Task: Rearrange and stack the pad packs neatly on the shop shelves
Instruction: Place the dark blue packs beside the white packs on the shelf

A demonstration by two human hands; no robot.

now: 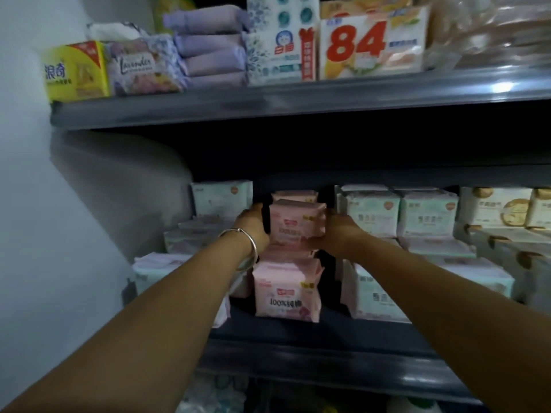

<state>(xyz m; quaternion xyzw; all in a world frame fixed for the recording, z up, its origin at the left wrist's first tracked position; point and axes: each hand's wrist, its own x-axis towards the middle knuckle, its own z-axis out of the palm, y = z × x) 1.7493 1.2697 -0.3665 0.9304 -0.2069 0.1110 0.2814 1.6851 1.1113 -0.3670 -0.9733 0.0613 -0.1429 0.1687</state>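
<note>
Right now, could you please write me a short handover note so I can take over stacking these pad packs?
Left hand grips the left side of the upper pink pack; right hand grips its right side and lower corner.
That pack sits on top of the pink stack on the middle shelf; another pink pack stands at the front below it.
Pale green packs are already lined up to the right, with more to the left.
Left to do: settle the held pack squarely, then straighten the leaning packs at the left.
</note>
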